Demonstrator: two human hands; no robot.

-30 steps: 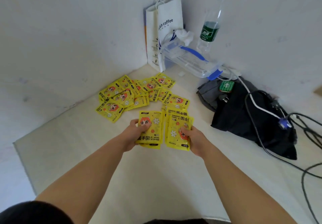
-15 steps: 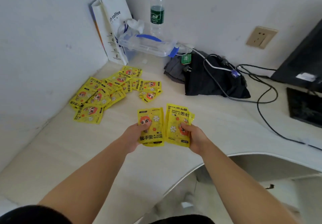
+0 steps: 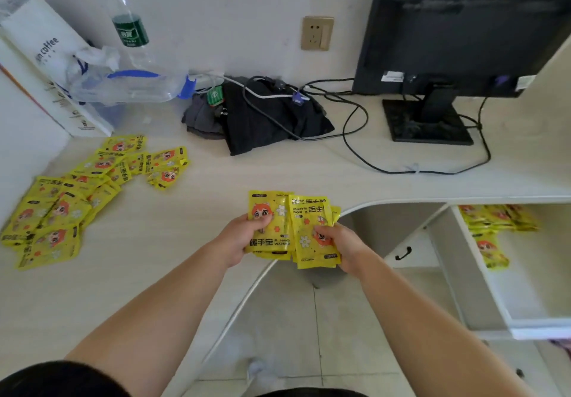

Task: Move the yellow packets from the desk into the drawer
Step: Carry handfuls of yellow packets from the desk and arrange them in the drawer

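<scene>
My left hand (image 3: 244, 239) grips a small stack of yellow packets (image 3: 272, 226), and my right hand (image 3: 340, 245) grips another stack of yellow packets (image 3: 312, 226) that overlaps the first. Both stacks are held above the desk's curved front edge. Several more yellow packets (image 3: 74, 193) lie scattered on the desk (image 3: 154, 273) at the left. The white drawer (image 3: 482, 276) stands pulled open at the right, below the desktop, with several yellow packets (image 3: 494, 226) lying at its back end.
A black monitor (image 3: 463, 29) on its stand fills the back right, with cables (image 3: 370, 137) trailing across the desk. Dark cloth (image 3: 262, 118), a clear box (image 3: 129, 84), a water bottle (image 3: 129, 29) and a white paper bag (image 3: 46, 57) line the back wall.
My view has swung right from the desk corner, bringing the monitor and open drawer into sight. Both hands have carried their packet stacks rightward, past the desk's front edge.
</scene>
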